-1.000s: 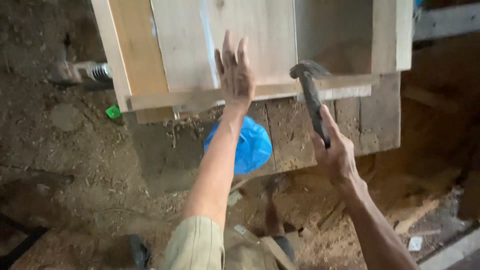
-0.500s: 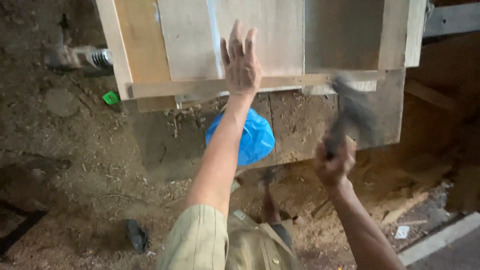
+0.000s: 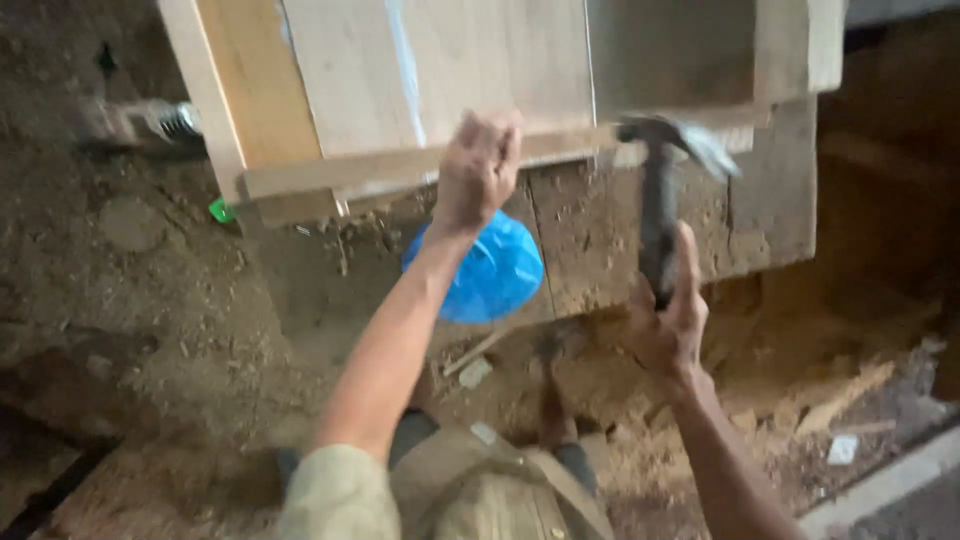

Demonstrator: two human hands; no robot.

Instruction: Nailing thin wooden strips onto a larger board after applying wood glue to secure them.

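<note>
A rough, dirt-caked wooden workbench [image 3: 620, 240] fills the frame's middle. On it, in the upper half, lies a pale wooden panel frame [image 3: 450, 70]. Below it a blue plastic bag [image 3: 490, 270] rests on the bench.

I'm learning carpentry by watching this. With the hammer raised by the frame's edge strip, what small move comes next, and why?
Probably a short strike down onto the edge strip: the hammer head hangs just beside it in the right hand, while the left hand steadies the strip.
</note>
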